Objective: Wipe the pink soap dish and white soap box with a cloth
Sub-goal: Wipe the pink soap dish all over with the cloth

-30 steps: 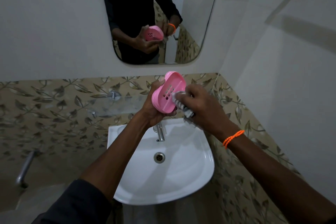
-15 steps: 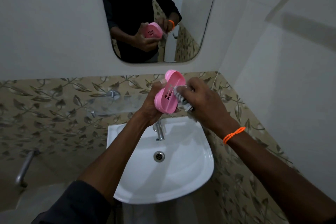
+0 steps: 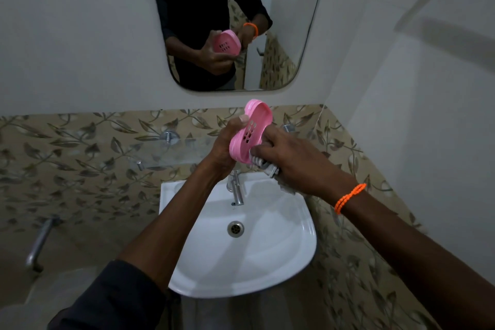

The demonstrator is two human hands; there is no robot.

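- One pink soap dish [image 3: 250, 136] was up over the white washbasin [image 3: 273, 257], tilted on edge, hollow side facing the right hand, two rows of drain holes showing.
- Left hand [image 3: 227, 146] gripped the dish from behind, thumb curled onto its rim.
- Right hand [image 3: 290, 159] had its fingers curled round one striped cloth [image 3: 265, 166], bunched against the dish's lower inside; most of the cloth was hidden under the fingers.
- One tap [image 3: 237, 187], one drain [image 3: 235, 228], nothing in the basin.
- Mirror [image 3: 281, 35] showed the dish's underside.
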